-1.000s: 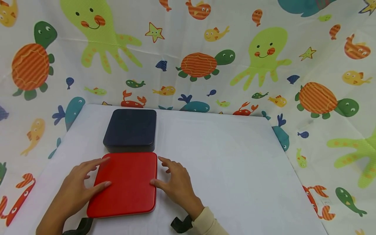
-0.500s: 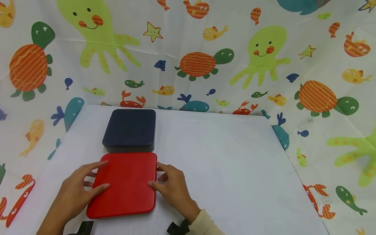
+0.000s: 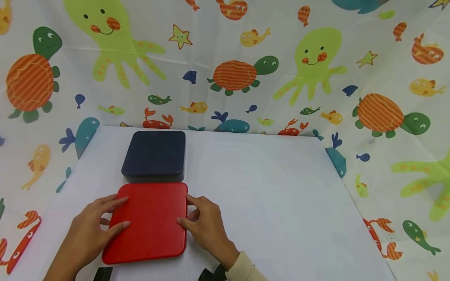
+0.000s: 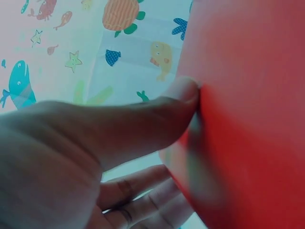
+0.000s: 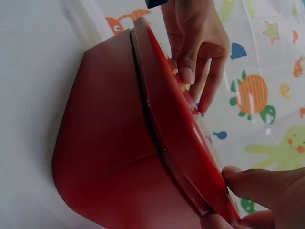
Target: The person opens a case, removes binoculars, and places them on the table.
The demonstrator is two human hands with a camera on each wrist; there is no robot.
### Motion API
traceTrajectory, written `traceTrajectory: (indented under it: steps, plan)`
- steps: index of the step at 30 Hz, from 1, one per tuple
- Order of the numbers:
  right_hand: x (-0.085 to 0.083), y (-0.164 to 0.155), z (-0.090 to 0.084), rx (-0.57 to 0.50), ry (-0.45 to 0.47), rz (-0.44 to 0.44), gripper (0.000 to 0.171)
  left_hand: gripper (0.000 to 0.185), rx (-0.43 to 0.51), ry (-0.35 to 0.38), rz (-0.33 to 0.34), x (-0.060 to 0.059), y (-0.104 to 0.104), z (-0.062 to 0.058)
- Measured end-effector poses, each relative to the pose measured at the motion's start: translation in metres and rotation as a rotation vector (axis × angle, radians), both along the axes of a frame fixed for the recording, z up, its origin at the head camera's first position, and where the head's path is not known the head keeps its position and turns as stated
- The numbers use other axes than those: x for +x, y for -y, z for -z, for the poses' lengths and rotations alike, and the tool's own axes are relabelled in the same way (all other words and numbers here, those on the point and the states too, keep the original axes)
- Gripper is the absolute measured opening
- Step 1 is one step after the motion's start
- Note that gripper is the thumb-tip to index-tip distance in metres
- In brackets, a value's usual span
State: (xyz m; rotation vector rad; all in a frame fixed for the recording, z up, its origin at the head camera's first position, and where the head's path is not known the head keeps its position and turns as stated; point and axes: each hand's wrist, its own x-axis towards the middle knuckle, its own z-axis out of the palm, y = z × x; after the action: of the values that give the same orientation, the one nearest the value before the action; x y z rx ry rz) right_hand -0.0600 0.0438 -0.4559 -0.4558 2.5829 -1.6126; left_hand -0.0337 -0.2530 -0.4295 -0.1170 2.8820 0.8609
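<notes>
A flat red square box [image 3: 149,222] lies on the white table [image 3: 267,203] near its front left. My left hand [image 3: 114,212] holds the box's left edge, thumb on the lid and fingers along the side. My right hand [image 3: 190,210] pinches the right edge the same way. In the right wrist view the red lid [image 5: 178,129] stands slightly off the red base [image 5: 105,143], a dark gap between them, my right thumb [image 5: 257,183] on its rim and my left hand [image 5: 195,43] at the far side. The left wrist view shows my thumb [image 4: 143,124] pressed on the lid [image 4: 252,119].
A dark navy square box [image 3: 154,155] sits closed directly behind the red one, almost touching it. Cloth printed with sea animals [image 3: 316,66] hangs behind and beside the table. Black wrist straps [image 3: 211,275] show at the bottom edge.
Both hands drew in against the red box's sides. The right hand moved left until its fingers met the right edge; the left thumb stayed on the lid.
</notes>
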Motion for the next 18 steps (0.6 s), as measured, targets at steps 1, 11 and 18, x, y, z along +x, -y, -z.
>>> traceTrajectory:
  steps: [1, 11, 18]
  plan:
    - [0.0, -0.001, -0.001, -0.008, -0.001, -0.003, 0.065, 0.092, -0.005, -0.008, 0.001, 0.001, -0.001, -0.002]
    - [-0.003, -0.019, -0.014, -0.055, -0.008, 0.015, 0.064, 0.092, -0.006, -0.068, 0.008, 0.002, -0.018, -0.016]
    - [-0.009, -0.041, -0.024, -0.035, -0.001, 0.074, 0.063, 0.085, 0.03, -0.16, 0.043, -0.005, -0.043, -0.022]
